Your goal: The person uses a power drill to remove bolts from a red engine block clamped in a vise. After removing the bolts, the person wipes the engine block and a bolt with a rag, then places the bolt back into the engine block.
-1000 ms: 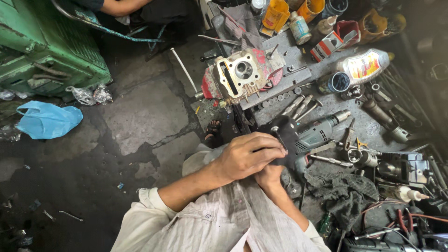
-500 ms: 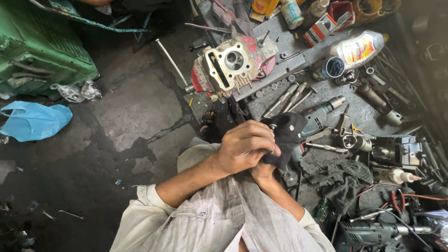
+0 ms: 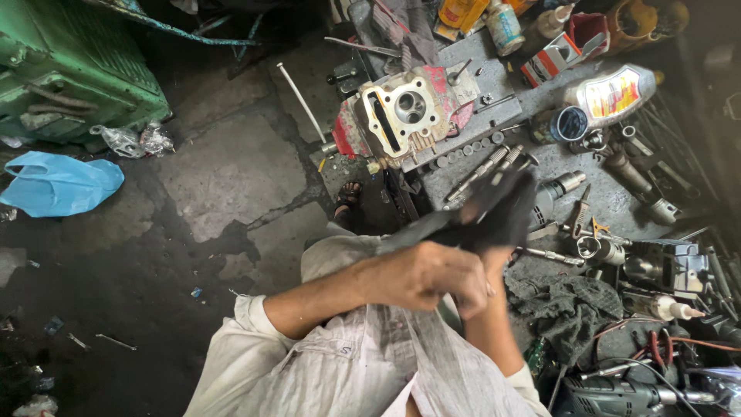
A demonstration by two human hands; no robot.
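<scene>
Both hands — left hand (image 3: pixel 432 276), right hand (image 3: pixel 494 266) — clutch a dark, greasy cloth (image 3: pixel 494 212), fingers pressed tight. Just beyond it lies a grey metal cylinder head (image 3: pixel 405 116).

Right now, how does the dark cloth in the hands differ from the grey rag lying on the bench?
The dark cloth is near black, lifted off the bench and pulled taut by both hands; the grey rag is paler, untouched, crumpled flat among tools. Both look grimy and worn.

The cylinder head (image 3: pixel 405 116) lies on the bench (image 3: pixel 610 202), left of the oil bottle (image 3: pixel 614 93); a plastic bag (image 3: pixel 58 183) lies on the floor (image 3: pixel 224 170), far left.
</scene>
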